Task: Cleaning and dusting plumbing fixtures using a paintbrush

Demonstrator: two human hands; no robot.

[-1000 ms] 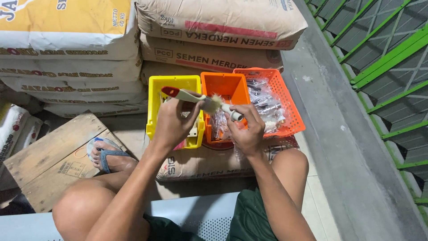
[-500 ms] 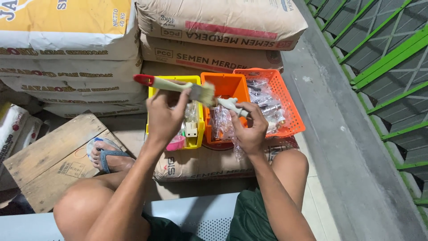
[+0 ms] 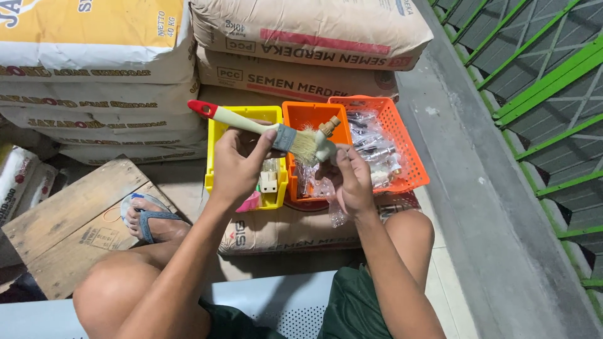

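Gripping a red-tipped wooden paintbrush (image 3: 264, 129), left hand (image 3: 242, 164) lays bristles against the small brass-capped fitting (image 3: 328, 135) pinched in right hand (image 3: 350, 182).

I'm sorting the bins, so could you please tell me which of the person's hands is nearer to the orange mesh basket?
Right. The right hand is just beside the orange mesh basket; the left hand is over the yellow bin, farther off.

Even, fairly bright light falls from overhead, casting only soft shadows under the stacked brown paper cement sacks (image 3: 301, 37) beyond the hands, with no harsh glare, sharp focus throughout, and mild wide-angle bending of lines toward the frame edges.
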